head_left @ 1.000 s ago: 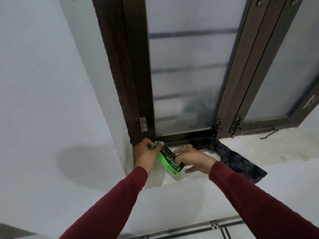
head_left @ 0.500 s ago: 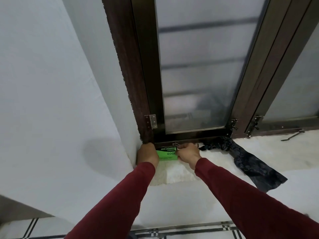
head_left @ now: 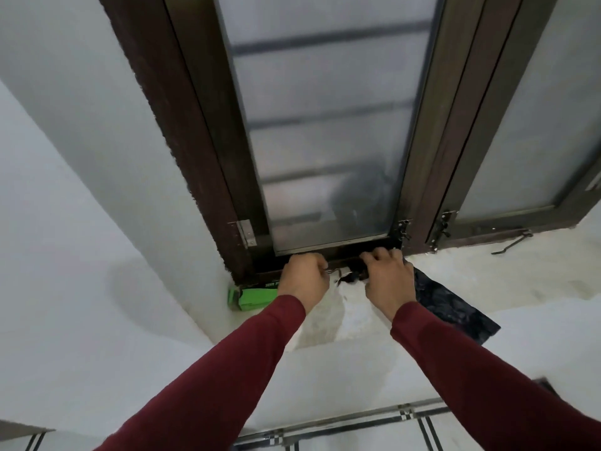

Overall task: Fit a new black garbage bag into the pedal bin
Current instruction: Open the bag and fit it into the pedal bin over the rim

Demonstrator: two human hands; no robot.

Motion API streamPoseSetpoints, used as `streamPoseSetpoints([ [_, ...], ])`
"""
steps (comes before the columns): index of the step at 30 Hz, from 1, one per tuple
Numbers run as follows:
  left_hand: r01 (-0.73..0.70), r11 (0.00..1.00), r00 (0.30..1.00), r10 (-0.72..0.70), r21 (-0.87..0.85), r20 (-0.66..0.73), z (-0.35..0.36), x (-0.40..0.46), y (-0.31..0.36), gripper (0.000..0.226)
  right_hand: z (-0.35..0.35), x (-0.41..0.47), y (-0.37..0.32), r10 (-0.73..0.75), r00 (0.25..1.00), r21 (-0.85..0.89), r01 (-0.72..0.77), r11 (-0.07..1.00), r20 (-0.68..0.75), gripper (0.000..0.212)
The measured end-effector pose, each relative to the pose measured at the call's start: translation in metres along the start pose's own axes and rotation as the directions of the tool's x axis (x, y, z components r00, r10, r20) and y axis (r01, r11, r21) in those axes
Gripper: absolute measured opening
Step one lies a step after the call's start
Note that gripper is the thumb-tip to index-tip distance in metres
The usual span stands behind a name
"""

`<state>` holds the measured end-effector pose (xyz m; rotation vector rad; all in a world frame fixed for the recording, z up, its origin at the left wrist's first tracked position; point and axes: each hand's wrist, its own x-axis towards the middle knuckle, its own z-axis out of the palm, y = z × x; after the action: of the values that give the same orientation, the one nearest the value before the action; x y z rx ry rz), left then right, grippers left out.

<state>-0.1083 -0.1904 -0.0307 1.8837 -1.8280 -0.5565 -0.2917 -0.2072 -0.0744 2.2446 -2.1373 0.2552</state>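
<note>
White plaster forms the window sill (head_left: pixel 471 281), stained near the dark wooden window frame (head_left: pixel 182 131) with its frosted panes (head_left: pixel 325 141). A green garbage bag box (head_left: pixel 253 298) lies in the sill's left corner beside the left hand (head_left: pixel 304 278), whose fingers curl round a small metal hook. The right hand (head_left: pixel 388 278), fingers bent, rests on the black garbage bag (head_left: pixel 452 307) spread over the sill; what it grips cannot be told. Tiled floor (head_left: pixel 357 437) lies below.
</note>
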Motion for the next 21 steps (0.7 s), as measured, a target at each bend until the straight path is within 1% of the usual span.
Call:
streamPoseSetpoints([
  [1,0.033,0.995,0.999,-0.029,-0.094,0.041,0.009,0.004,0.006,0.016,0.002,0.001,0.008,0.021,0.999,-0.055,-0.019,0.998,0.032,0.050],
  [2,0.061,0.985,0.996,-0.049,-0.162,0.075,0.017,0.009,0.009,0.016,0.005,0.003,0.014,0.033,0.998,-0.073,-0.030,0.997,0.049,0.043],
  [3,0.080,0.976,0.992,-0.059,-0.204,0.108,0.024,0.012,0.012,0.019,0.007,0.006,0.020,0.057,0.997,-0.031,-0.055,0.998,0.061,0.035],
  [4,0.088,0.967,0.988,-0.055,-0.239,0.143,0.029,0.014,0.013,0.028,0.009,0.008,0.026,0.096,0.992,0.098,-0.104,0.990,0.075,0.029],
  [5,0.094,0.956,0.982,-0.044,-0.278,0.182,0.034,0.017,0.016,0.040,0.009,0.012,0.033,0.143,0.982,0.301,-0.175,0.937,0.124,0.025],
  [6,0.093,0.947,0.979,-0.030,-0.309,0.204,0.038,0.019,0.019,0.053,0.007,0.015,0.039,0.165,0.964,0.523,-0.253,0.814,0.209,0.022],
  [7,0.097,0.938,0.977,-0.026,-0.333,0.212,0.041,0.021,0.022,0.063,0.004,0.017,0.045,0.156,0.942,0.694,-0.326,0.642,0.299,0.019],
  [8,0.118,0.920,0.975,-0.035,-0.373,0.222,0.044,0.022,0.024,0.067,0.000,0.017,0.048,0.118,0.922,0.803,-0.380,0.459,0.369,0.015],
  [9,0.176,0.874,0.966,-0.064,-0.454,0.251,0.044,0.022,0.026,0.066,-0.005,0.015,0.050,0.048,0.907,0.865,-0.415,0.281,0.419,0.013],
  [10,0.265,0.786,0.945,-0.098,-0.559,0.311,0.044,0.021,0.028,0.059,-0.010,0.012,0.051,-0.031,0.897,0.892,-0.433,0.126,0.440,0.013],
  [11,0.356,0.693,0.913,-0.117,-0.627,0.390,0.043,0.020,0.032,0.049,-0.016,0.007,0.053,-0.085,0.894,0.898,-0.440,0.014,0.440,0.014],
  [12,0.422,0.632,0.885,-0.132,-0.650,0.446,0.040,0.020,0.033,0.041,-0.022,0.003,0.052,-0.109,0.895,0.895,-0.442,-0.069,0.433,0.015],
  [13,0.459,0.586,0.867,-0.132,-0.668,0.480,0.039,0.018,0.036,0.036,-0.027,-0.003,0.053,-0.115,0.895,0.887,-0.444,-0.127,0.432,0.017],
  [14,0.482,0.514,0.863,-0.139,-0.710,0.486,0.037,0.017,0.039,0.031,-0.029,-0.011,0.054,-0.130,0.891,0.877,-0.452,-0.164,0.435,0.021],
  [15,0.483,0.415,0.872,-0.155,-0.771,0.463,0.034,0.018,0.043,0.024,-0.032,-0.019,0.056,-0.158,0.883,0.871,-0.465,-0.160,0.442,0.028],
  [16,0.465,0.296,0.885,-0.182,-0.834,0.428,0.029,0.018,0.047,0.023,-0.033,-0.028,0.057,-0.190,0.870,0.871,-0.480,-0.106,0.456,0.033],
  [17,0.421,0.188,0.899,-0.217,-0.887,0.381,0.025,0.019,0.051,0.031,-0.034,-0.038,0.059,-0.216,0.852,0.871,-0.491,-0.010,0.477,0.034],
  [18,0.371,0.120,0.907,-0.257,-0.921,0.332,0.021,0.020,0.054,0.038,-0.033,-0.048,0.059,-0.228,0.835,0.864,-0.495,0.089,0.502,0.032],
  [19,0.326,0.098,0.912,-0.296,-0.940,0.285,0.016,0.019,0.056,0.044,-0.032,-0.058,0.058,-0.223,0.822,0.851,-0.498,0.169,0.525,0.026],
  [20,0.287,0.098,0.917,-0.315,-0.953,0.244,0.013,0.017,0.056,0.048,-0.032,-0.066,0.056,-0.218,0.813,0.840,-0.502,0.207,0.540,0.020],
  [21,0.261,0.110,0.926,-0.310,-0.959,0.216,0.008,0.010,0.053,0.051,-0.034,-0.076,0.051,-0.216,0.815,0.841,-0.505,0.194,0.538,0.016],
])
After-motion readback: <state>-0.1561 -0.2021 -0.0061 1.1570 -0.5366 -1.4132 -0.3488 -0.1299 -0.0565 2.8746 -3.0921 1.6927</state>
